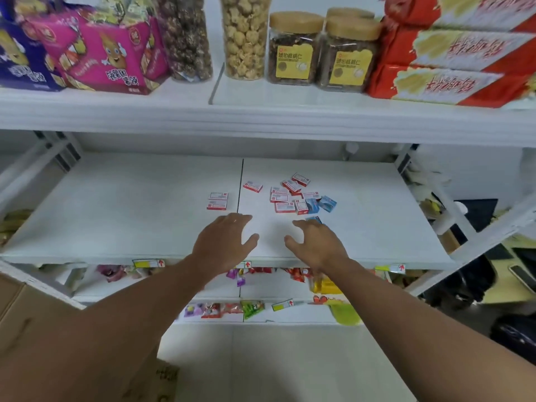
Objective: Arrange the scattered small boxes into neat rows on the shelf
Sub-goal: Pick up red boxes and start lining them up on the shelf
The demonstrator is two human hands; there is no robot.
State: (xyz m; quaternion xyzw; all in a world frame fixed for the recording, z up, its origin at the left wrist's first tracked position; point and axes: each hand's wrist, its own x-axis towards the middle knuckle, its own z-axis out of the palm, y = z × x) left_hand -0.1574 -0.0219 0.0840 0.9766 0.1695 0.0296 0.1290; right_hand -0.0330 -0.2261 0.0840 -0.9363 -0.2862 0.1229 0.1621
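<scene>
From my head camera I look down on a white shelf (130, 216) with both my arms stretched out over its front part. My left hand (223, 242) hovers low over the board near the seam between the two shelf panels, fingers spread and relaxed, gripping nothing. My right hand (314, 245) is just beside it, fingers loosely bent and splayed, thumb pointing toward the left hand; it holds nothing that I can see, though a blue box (314, 219) peeks out right at its fingertips and I cannot tell whether they touch it. The scattered small boxes (290, 195) lie in a loose heap on the right panel beyond my right hand, mostly red-and-white ones at odd angles, some overlapping, with two blue boxes (320, 204) at the heap's right edge. One red-and-white box (253, 186) lies a little apart on the heap's left, close to the seam. On the left panel, just across the seam and beyond my left hand, two red-and-white boxes (217, 201) sit squarely side by side, touching. On the shelf above stand pink snack boxes (107, 53), tall clear tubs of popcorn (245, 39), two jars with tan lids (322, 50) and stacked red packs (452, 53). Below the shelf I am working on, lower shelves hold small colourful packets (240, 277), and a cardboard carton (17, 309) sits at my lower left.
</scene>
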